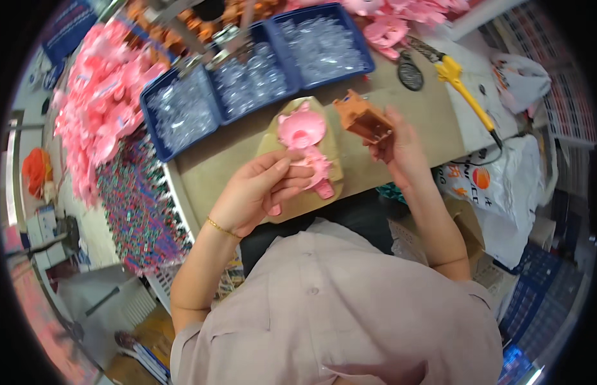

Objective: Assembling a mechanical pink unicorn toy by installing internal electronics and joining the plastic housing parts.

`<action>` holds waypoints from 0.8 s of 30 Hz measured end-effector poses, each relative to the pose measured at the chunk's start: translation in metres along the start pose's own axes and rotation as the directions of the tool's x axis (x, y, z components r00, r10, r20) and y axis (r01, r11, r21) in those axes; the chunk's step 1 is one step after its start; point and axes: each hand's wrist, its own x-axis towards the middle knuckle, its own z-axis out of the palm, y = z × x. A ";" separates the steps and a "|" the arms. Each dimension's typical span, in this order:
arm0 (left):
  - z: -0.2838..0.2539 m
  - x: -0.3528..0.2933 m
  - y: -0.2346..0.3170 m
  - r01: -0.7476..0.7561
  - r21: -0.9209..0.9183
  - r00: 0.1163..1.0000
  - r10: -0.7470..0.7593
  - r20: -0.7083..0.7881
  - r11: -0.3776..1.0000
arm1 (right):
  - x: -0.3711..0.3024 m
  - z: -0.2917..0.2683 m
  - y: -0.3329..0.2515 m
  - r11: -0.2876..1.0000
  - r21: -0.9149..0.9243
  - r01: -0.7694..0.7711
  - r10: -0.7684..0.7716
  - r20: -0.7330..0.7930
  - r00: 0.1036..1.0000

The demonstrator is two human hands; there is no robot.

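Note:
A pink pig-shaped plastic shell (302, 126) lies hollow side up on a tan, rounded board in front of me. Over its lower part is my left hand (263, 186), thumb and fingertips brought together; anything pinched between them is too small to make out. My right hand (399, 144), to the right of the board, grips an orange-brown hollow plastic shell (366, 119), tilted and raised above the table. The right fingers partly hide its near end.
Behind the board stand joined blue trays (300, 86) of clear plastic parts. Pink shells (106, 96) are heaped at the left, beside a mass of small multicoloured pieces (141, 199). A yellow-handled soldering iron (465, 93) lies at the right, with a dark round object (410, 74) near it. Metal fixtures overhang the trays.

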 end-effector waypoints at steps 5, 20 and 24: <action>0.017 0.027 -0.018 -0.183 0.503 0.983 0.158 0.092 0.844 | -0.002 -0.009 0.005 0.981 0.143 -0.131 0.134 -0.013 0.991; 0.062 0.052 -0.028 -0.350 0.891 0.923 0.270 0.275 0.290 | -0.038 -0.064 -0.007 -0.223 -0.473 0.852 -0.842 0.535 0.076; 0.091 0.065 -0.055 -0.080 0.761 0.960 -0.154 0.231 0.644 | -0.072 -0.091 -0.010 -0.007 -0.573 0.819 -0.919 0.327 0.220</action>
